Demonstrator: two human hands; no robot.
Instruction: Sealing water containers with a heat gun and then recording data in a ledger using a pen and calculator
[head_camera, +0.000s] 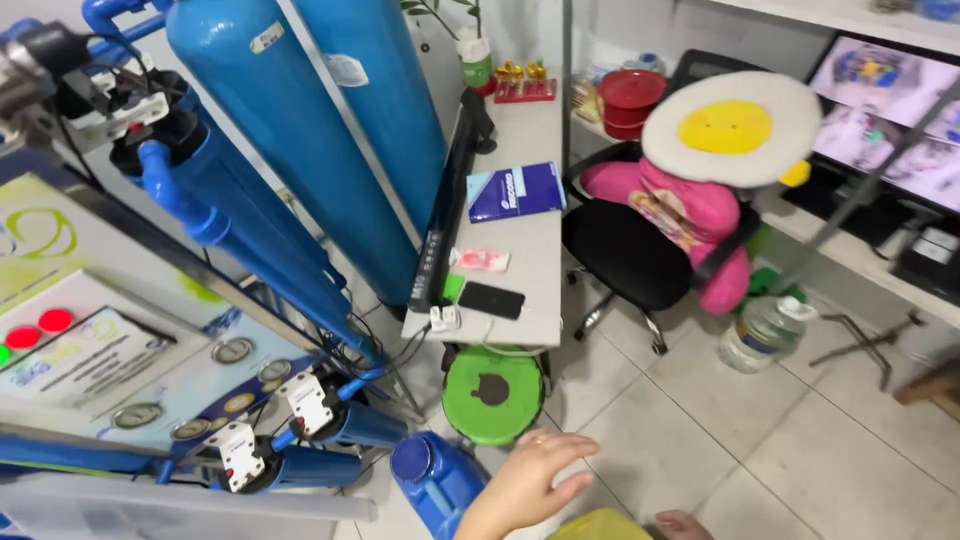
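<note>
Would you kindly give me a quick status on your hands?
Left hand open, empty, above blue jug. Right hand barely in view by yellow item. Green stool just beyond.

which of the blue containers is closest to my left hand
The small blue jug on the floor, right beside your left hand. The two tall blue tanks stand farther back against the wall.

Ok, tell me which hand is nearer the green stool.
Left. The left hand is spread just below the green stool; the right hand is farther off, at the bottom edge.
</note>
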